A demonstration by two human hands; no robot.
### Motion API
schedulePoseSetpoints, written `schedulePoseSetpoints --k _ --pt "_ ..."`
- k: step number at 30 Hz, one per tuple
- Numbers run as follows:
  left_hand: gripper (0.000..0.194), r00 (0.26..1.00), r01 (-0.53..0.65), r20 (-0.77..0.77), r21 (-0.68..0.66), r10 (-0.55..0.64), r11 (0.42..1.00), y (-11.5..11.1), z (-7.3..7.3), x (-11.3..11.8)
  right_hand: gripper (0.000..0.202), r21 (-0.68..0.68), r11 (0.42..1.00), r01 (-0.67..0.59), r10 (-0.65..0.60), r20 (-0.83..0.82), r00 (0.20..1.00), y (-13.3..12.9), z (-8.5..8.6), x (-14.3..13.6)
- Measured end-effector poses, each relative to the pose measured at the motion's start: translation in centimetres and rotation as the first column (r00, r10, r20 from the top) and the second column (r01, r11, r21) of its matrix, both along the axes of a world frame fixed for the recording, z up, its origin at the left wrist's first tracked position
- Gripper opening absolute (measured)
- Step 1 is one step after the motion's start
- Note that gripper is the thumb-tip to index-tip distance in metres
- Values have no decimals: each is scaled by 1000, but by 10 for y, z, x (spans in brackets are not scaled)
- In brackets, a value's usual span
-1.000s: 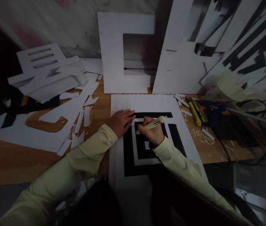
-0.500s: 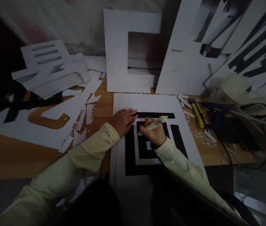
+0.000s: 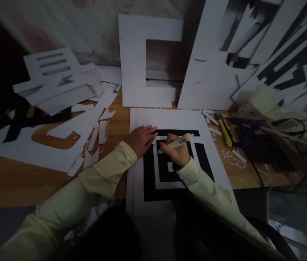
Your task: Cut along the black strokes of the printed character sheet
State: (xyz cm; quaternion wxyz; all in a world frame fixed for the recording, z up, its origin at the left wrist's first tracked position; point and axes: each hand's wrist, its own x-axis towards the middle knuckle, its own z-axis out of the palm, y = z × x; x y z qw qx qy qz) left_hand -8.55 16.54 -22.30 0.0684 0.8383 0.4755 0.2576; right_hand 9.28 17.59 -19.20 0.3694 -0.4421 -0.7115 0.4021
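My right hand point(image 3: 177, 151) is closed round a thick cream multicolour pen point(image 3: 181, 140), its tip end low over the black cut-out shape point(image 3: 166, 175). That shape lies on a white board point(image 3: 169, 117), with a larger black frame piece point(image 3: 149, 181) around it and a white gap between. Flat on the board, my left hand point(image 3: 141, 139) has its fingers stretched toward the upper left corner of the black shapes. It holds nothing. My right hand covers part of the inner shape, and the pen's point is hard to make out.
White offcuts point(image 3: 102, 132) litter the wooden table point(image 3: 3, 185) on the left. Cut white panels point(image 3: 133, 61) lean against the wall behind. To the right are a yellow utility knife point(image 3: 227, 131), a blue glue gun point(image 3: 244, 125) with cables, and a white tub point(image 3: 263, 105).
My right hand and the pen have shifted slightly up and left along the inner black shape. The left hand stays on the board, and the whole view has tilted a little.
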Motion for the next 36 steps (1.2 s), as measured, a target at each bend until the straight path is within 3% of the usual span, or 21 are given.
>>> schedulePoseSetpoints --k 6,17,23,29,36 --pt "29 1000 8 -21 12 -8 1000 -1 1 1 31 -21 999 -34 34 3 999 -1 0 0" --pt "31 999 16 -32 -25 -16 1000 -1 3 0 35 37 996 78 -78 -11 997 1 -5 -2" --pt "30 999 17 -28 -8 -17 1000 0 3 0 33 47 999 8 -8 1 1000 -1 -3 0" --pt "30 999 19 -27 -7 -19 1000 -1 3 0 33 -47 995 -88 88 -10 996 -4 -4 2" --pt "30 1000 14 -6 -2 -14 1000 -1 3 0 32 34 999 8 -8 -14 1000 -2 -4 0"
